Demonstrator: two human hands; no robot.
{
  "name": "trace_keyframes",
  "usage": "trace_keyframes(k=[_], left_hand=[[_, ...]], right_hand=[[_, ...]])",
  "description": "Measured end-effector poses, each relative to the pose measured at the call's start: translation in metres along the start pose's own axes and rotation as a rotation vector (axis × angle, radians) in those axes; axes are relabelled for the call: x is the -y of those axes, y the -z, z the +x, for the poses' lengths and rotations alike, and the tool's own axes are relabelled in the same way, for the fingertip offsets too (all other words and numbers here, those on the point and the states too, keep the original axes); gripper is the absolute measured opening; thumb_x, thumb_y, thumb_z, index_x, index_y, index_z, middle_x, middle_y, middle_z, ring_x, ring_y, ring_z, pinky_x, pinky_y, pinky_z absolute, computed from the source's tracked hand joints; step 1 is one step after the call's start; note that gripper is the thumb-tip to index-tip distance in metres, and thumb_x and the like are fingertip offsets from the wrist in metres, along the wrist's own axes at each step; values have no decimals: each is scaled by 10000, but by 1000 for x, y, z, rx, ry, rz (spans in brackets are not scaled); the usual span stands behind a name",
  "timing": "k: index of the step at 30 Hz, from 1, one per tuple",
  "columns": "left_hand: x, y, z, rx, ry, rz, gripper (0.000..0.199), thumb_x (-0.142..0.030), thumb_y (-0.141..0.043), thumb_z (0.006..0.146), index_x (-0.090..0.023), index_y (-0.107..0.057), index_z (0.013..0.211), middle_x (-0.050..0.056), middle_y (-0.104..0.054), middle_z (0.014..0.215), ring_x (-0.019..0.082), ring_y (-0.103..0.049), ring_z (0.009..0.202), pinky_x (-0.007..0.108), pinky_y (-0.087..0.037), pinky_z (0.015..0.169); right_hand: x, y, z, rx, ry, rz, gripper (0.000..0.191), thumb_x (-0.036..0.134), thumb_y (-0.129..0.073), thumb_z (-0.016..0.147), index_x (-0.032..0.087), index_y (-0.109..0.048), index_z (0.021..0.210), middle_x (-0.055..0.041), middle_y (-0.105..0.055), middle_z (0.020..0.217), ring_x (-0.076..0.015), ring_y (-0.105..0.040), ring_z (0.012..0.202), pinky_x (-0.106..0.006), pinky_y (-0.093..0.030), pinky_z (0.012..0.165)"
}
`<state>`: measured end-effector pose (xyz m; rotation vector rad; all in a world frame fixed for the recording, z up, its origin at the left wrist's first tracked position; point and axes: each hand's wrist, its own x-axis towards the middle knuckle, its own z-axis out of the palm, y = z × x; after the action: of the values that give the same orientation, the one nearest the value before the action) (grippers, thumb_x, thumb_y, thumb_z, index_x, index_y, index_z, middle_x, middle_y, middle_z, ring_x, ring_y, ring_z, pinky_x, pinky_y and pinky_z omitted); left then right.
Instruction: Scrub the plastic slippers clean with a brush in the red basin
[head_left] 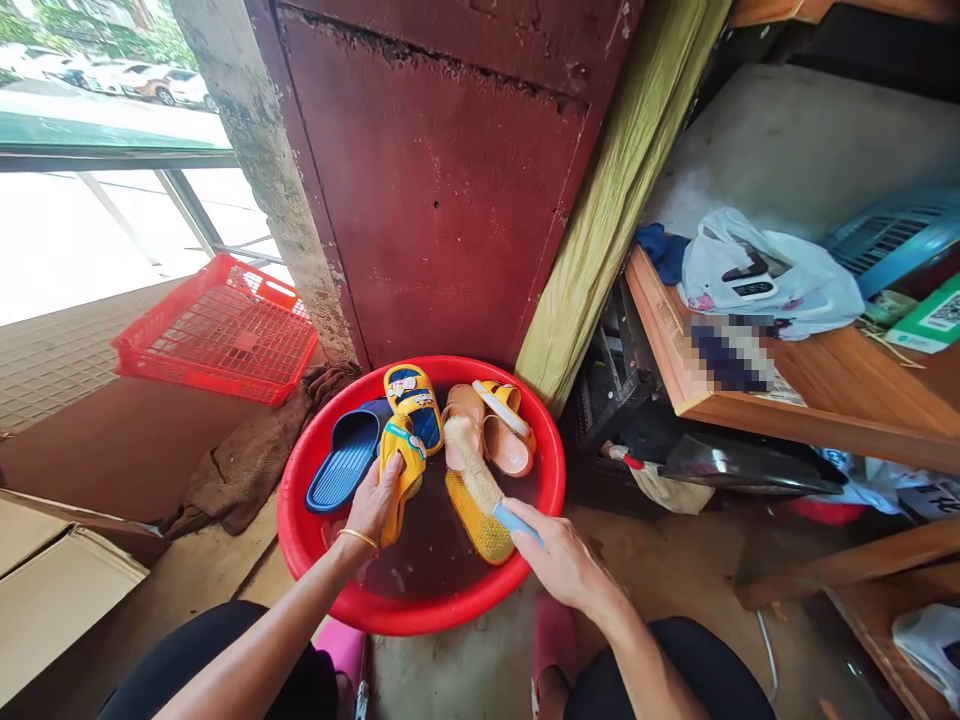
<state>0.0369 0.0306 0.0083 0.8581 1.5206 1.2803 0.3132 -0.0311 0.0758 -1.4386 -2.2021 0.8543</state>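
A round red basin (555, 465) with dark water stands on the floor before me. My left hand (373, 500), a thin band at its wrist, is closed on a yellow slipper (399, 440) over the basin's left half. In my right hand (564, 560) is the blue handle of a brush (484, 480), its pale bristles pointing up and left. Below the brush lies a yellow slipper, sole up (480, 525). A blue slipper (345, 468), a yellow and blue slipper (427, 415), a pinkish slipper (510, 447) and a yellow and white slipper (504, 402) also sit in the basin.
Behind the basin is a dark red door (442, 200), with a yellow-green curtain (600, 230) beside it. At left are a red crate (225, 335), a brown cloth (244, 465) and cardboard (67, 600). A wooden table (810, 415) at right bears a white plastic bag (787, 280).
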Motion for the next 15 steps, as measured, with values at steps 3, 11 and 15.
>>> trace_keyframes(k=[3, 11, 15], left_hand=[[3, -9, -11, 115, -108, 53, 764, -693, -616, 775, -154, -619, 1316, 133, -722, 1229, 320, -626, 1205, 413, -496, 1024], [-5, -15, -25, 271, -29, 170, 741, -716, -638, 734, -103, -718, 1142, 137, -783, 1001, 320, -704, 987, 368, -565, 838], [-4, -4, -21, 287, 46, 137, 613, -663, -654, 759, -146, -736, 1079, 100, -791, 900, 301, -724, 869, 339, -587, 706]], right_hand=[[9, -18, 9, -98, 43, -91, 508, 254, -425, 986, 253, -495, 1489, -86, -694, 1276, -222, -680, 1099, -318, -523, 962], [1, -42, 46, -253, -145, -350, 538, 236, -440, 983, 313, -444, 1515, -80, -749, 1011, -220, -734, 795, -318, -590, 724], [-14, -42, 53, -384, -41, 14, 481, 190, -450, 953, 197, -559, 1421, -99, -714, 1259, -215, -682, 1131, -323, -541, 988]])
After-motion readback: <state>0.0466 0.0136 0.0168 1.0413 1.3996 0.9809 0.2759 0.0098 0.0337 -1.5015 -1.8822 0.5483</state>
